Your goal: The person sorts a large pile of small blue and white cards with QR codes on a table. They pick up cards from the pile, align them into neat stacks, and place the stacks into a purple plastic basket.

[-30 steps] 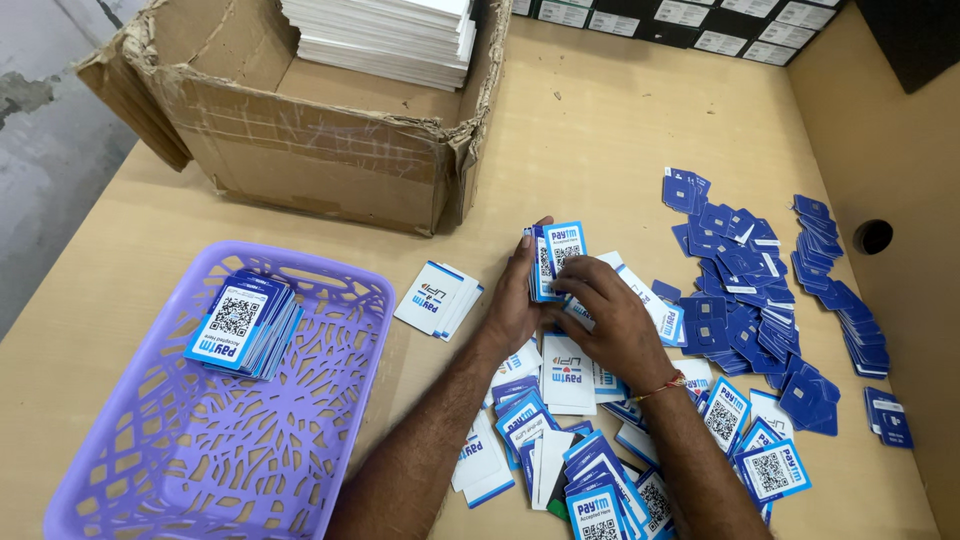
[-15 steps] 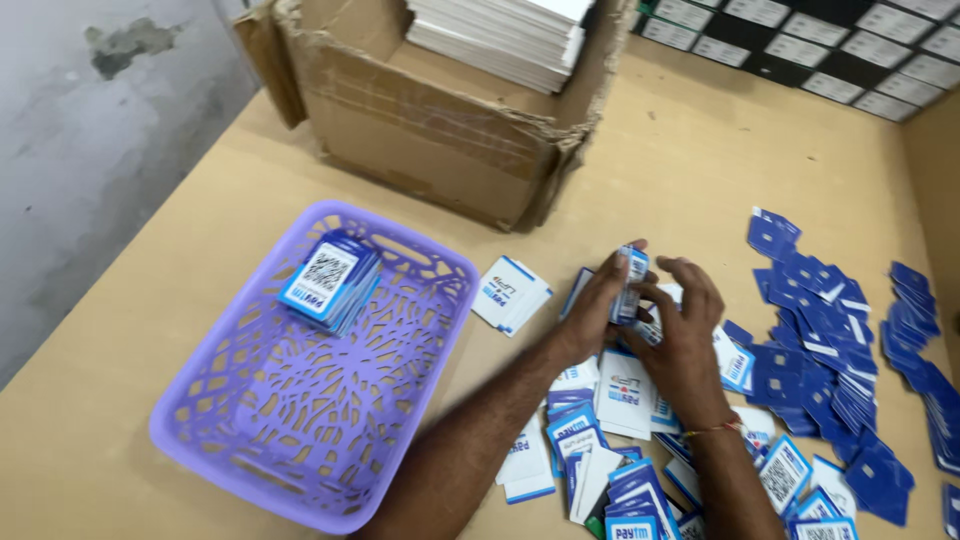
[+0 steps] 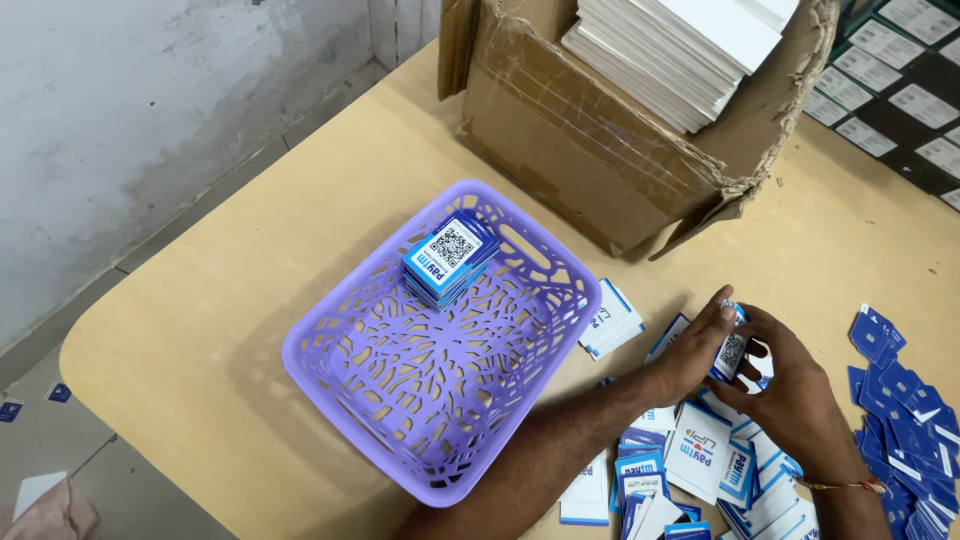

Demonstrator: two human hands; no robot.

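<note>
Spreading across most of the view: a pale wooden table (image 3: 250,330), rounded at its near left corner. Sitting toward the far edge: a torn cardboard box (image 3: 600,140), holding stacked white sheets (image 3: 680,50). Resting near the table's middle: a purple lattice basket (image 3: 440,340), carrying one neat stack of blue-and-white code cards (image 3: 450,258) in its far corner. Lying scattered along the near edge, right of the basket: a loose heap of cards (image 3: 700,460), some face up, some turned over. Fanning out by the right edge: a pile of blue card backs (image 3: 900,410). Lying just beside the basket's right rim: a small separate stack (image 3: 610,320).

Meeting above the heap: the left hand (image 3: 690,355) and the right hand (image 3: 790,395), both clamping a small held stack of cards (image 3: 730,350) between fingers and thumbs, gripping it upright and clear of the table.
</note>
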